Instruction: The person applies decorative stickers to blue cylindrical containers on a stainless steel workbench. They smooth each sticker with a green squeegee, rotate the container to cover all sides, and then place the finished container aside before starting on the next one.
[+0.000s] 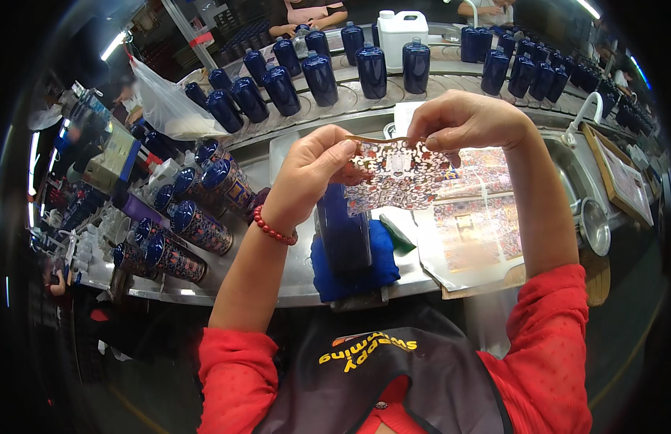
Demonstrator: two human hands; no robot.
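Your left hand [314,170] and right hand [462,119] each pinch a top corner of the patterned decal sheet [400,177], held above the blue bottle [344,231] — a sharp pull could tear or crease it.

I see bright overhead strip lights [115,45] glaring at the top corners and gleaming on the steel counter [278,278]; the centre is sharp, while the rim bends, blurs and darkens to black
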